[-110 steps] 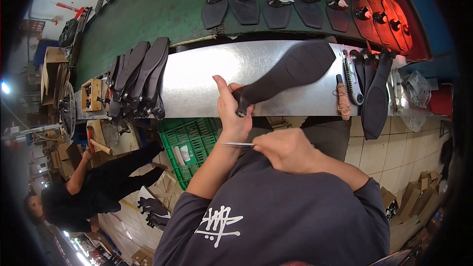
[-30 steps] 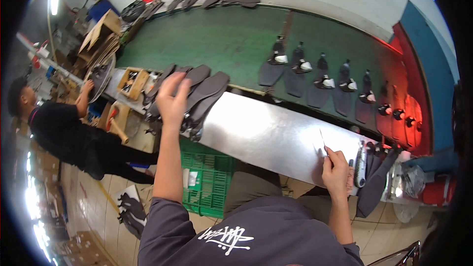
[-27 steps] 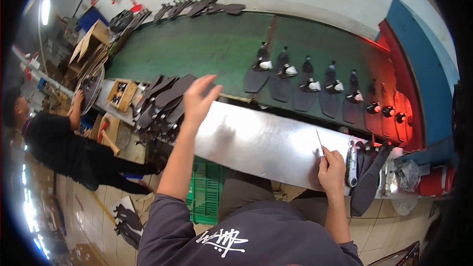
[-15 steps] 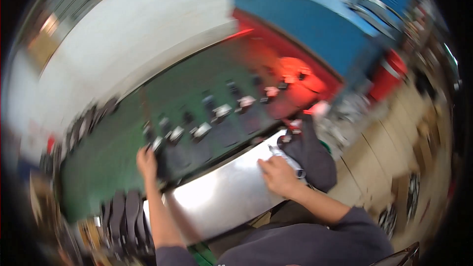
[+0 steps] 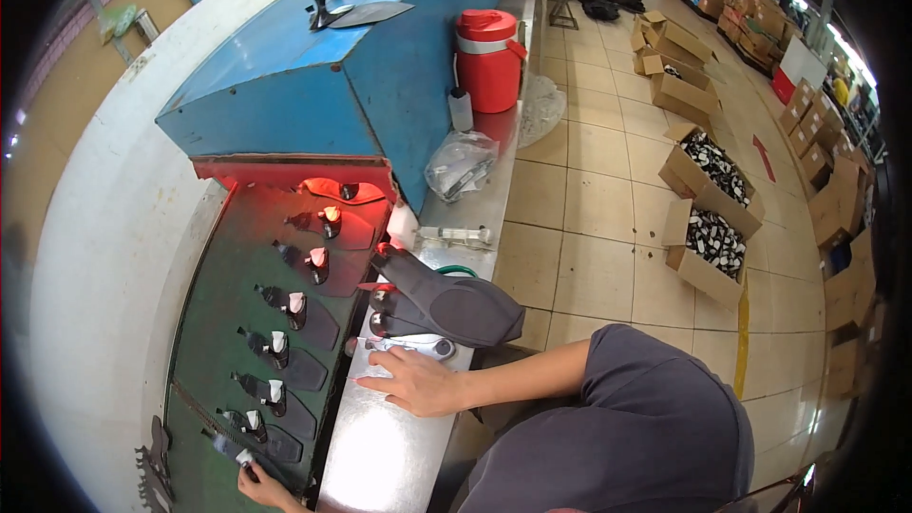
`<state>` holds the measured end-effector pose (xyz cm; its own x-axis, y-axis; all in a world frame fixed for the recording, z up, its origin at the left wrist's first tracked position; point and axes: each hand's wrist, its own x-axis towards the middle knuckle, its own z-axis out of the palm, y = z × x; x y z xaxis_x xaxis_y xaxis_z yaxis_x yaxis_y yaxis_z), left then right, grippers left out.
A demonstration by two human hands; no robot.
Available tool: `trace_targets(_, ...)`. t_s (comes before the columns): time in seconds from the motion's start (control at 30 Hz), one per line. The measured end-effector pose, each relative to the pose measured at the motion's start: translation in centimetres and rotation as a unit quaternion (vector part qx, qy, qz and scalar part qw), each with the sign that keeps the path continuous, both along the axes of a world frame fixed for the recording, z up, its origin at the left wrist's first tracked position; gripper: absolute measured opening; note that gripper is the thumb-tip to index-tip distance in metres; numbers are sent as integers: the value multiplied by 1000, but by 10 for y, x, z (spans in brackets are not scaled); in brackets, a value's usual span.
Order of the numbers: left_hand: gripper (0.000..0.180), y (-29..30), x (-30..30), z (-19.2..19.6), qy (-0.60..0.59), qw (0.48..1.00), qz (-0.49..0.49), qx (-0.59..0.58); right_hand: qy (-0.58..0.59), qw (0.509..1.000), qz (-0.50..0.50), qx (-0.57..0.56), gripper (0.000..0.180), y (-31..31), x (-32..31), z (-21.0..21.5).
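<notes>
My left hand [image 5: 263, 488] is at the lower left, at the near end of a row on the green conveyor belt [image 5: 204, 347]. Its thumb and fingers close around the small white block of the nearest dark shoe-sole piece [image 5: 223, 444]. Several similar pieces, such as this grey sole [image 5: 308, 370], lie farther along, each with a black part and a pale block on it. My right hand [image 5: 413, 382] is over the shiny metal ledge [image 5: 380, 451], fingers spread, holding nothing I can see. Just beyond its fingertips lies a silver-white hand tool [image 5: 427, 347].
Beyond the tool, a dark grey padded form [image 5: 465, 304] rests on the ledge. A blue machine housing [image 5: 285, 85] covers the belt's far end, glowing red inside. A red drink cooler [image 5: 488, 62] and plastic bag [image 5: 461, 166] stand beside it. Cardboard boxes [image 5: 708, 247] of black-and-white parts line the floor.
My view has swung to the right, bringing the floor and boxes in. The left hand stays at the same nearest piece; the right stays beside the hand tool.
</notes>
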<state>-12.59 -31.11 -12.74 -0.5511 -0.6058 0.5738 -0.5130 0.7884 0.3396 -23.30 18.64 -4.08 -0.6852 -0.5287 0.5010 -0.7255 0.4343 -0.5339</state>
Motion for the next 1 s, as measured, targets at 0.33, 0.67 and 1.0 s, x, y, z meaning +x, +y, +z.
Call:
trace_targets(0.33, 35, 182, 65, 175, 227, 809, -120, 529, -345, 876, 266, -209, 31, -2, 17, 50)
trace_targets(0.67, 29, 317, 110, 120, 182, 584, -260, 747, -623, 515, 428, -404, 31, -45, 48, 58)
trace_targets(1.0, 32, 297, 94, 95, 265, 443, -194, 834, -627, 515, 327, -485, 28, -20, 26, 70)
